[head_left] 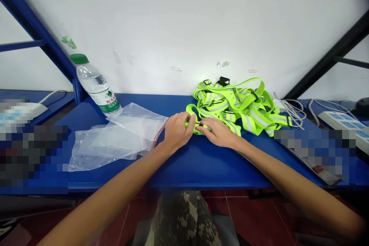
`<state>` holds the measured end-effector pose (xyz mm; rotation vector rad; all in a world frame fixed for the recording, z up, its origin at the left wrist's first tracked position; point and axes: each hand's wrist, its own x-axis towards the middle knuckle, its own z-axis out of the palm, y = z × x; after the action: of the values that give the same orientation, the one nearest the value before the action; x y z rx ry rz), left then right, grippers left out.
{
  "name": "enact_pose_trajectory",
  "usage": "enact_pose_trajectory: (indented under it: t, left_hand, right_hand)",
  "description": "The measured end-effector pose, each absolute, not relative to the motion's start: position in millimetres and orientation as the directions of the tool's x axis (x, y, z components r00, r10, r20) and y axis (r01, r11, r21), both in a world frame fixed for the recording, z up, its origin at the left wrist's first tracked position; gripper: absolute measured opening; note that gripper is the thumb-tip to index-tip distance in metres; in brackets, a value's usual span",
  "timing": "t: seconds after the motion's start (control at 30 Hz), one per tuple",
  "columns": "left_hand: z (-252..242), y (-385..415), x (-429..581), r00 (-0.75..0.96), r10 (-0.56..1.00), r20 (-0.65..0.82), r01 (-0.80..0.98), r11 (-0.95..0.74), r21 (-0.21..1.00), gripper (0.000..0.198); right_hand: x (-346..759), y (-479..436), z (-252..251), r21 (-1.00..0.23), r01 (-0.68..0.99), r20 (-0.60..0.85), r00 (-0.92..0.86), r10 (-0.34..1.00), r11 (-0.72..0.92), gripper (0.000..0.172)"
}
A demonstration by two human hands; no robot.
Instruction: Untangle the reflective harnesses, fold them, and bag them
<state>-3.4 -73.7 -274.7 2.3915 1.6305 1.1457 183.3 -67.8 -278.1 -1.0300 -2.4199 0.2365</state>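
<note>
A fold of neon-yellow reflective strap (198, 126) is gripped at the front of the blue bench (201, 180) – it is held between the left hand (178, 130) and the right hand (218, 132), which are closed over it, fingertips almost meeting. Only short lengths of the fold are visible past the fingers. Its long axis is laid roughly left to right across the bench, and a loop appears to lead from it back into the pile.

That pile (235, 107) of tangled strapping is placed beyond the hands and to the right, so it is nearer the right hand. One black buckle (223, 81) is seen on its far side – others may be hidden. Two clear plastic bags (117, 138) are laid overlapping to the left, just beside the left hand; the count is uncertain where the film is folded, and one red-edged seal is visible. One water bottle (97, 85) is lying beyond them, its base on the bags' far edge. One bundle of white cable (291, 110) is seen right of the pile, and one power strip (341, 127) beyond it.
</note>
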Motion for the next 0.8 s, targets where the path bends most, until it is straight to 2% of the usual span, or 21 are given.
enact_pose_trajectory:
  t: [0.1, 0.2, 0.27, 0.33, 0.43, 0.57, 0.67, 0.73, 0.8]
  left_hand:
    - [-270.6, -68.5, -2.0, 0.234, 0.858, 0.457, 0.856, -0.404, 0.321, 0.049]
    - [-262.3, -59.6, -0.5, 0.226, 0.918, 0.327, 0.89, -0.331, 0.315, 0.053]
    - [-258.4, -53.9, 0.5, 0.202, 0.944, 0.26, 0.908, -0.28, 0.312, 0.051]
    - [-258.3, -49.1, 1.6, 0.192, 0.955, 0.228, 0.917, -0.257, 0.306, 0.046]
    - [-265.5, -44.3, 3.2, 0.191, 0.954, 0.232, 0.9, -0.265, 0.346, 0.031]
    - [-277.5, -42.4, 5.5, 0.119, 0.958, 0.261, 0.881, -0.223, 0.416, 0.017]
    - [-280.3, -44.7, 6.0, 0.078, 0.947, 0.311, 0.871, -0.217, 0.441, 0.018]
    - [-278.6, -50.0, 5.2, 0.077, 0.929, 0.363, 0.867, -0.242, 0.435, 0.025]
    - [-274.9, -59.6, 3.8, 0.127, 0.899, 0.419, 0.862, -0.31, 0.402, 0.033]
  right_hand:
    - [181.0, -62.9, -278.3, -0.499, 0.624, 0.34, -0.497, 0.798, 0.601, 0.04]
    - [177.0, -60.0, -282.4, -0.666, 0.537, 0.361, -0.375, 0.854, 0.518, 0.035]
    - [174.9, -59.8, -285.6, -0.707, 0.479, 0.424, -0.302, 0.854, 0.52, 0.031]
    - [174.0, -61.8, -287.9, -0.651, 0.485, 0.524, -0.27, 0.808, 0.585, 0.027]
    - [175.1, -70.2, -289.4, -0.442, 0.602, 0.655, -0.29, 0.698, 0.665, 0.025]
    - [176.0, -87.4, -291.2, -0.243, 0.768, 0.615, -0.351, 0.706, 0.593, 0.027]
    - [174.9, -94.5, -294.7, -0.204, 0.785, 0.577, -0.387, 0.719, 0.586, 0.027]
    - [174.9, -93.2, -297.3, -0.23, 0.765, 0.55, -0.408, 0.729, 0.602, 0.03]
    - [176.0, -88.1, -299.5, -0.286, 0.733, 0.523, -0.42, 0.742, 0.617, 0.025]
